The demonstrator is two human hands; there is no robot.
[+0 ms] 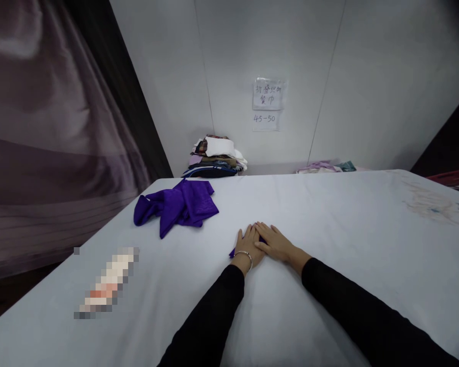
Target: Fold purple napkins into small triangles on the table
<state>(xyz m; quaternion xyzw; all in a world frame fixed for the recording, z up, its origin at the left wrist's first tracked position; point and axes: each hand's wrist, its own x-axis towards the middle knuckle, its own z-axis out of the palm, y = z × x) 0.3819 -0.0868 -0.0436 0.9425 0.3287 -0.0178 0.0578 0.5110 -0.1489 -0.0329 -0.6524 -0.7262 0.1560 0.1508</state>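
Observation:
Pressed flat under both palms is a small folded purple cloth napkin (232,253); only a corner at the left and a sliver between the hands show. My left hand (249,246), with a bracelet at the wrist, lies on it with fingers stretched out. Beside it, my right hand (277,244) also rests flat, its fingertips touching or overlapping the left fingers. Most of the napkin is hidden beneath them. Farther back on the left, crumpled purple napkins (187,204) lie in a loose heap, apart from my hands.
A white-covered table (329,285) spreads beneath everything. On its left lies a pixelated, blurred item (109,283). Behind the far edge are a stack of folded fabrics (216,158) and more cloth (325,166). Handwritten signs (268,102) hang on the wall; a curtain (61,142) hangs left.

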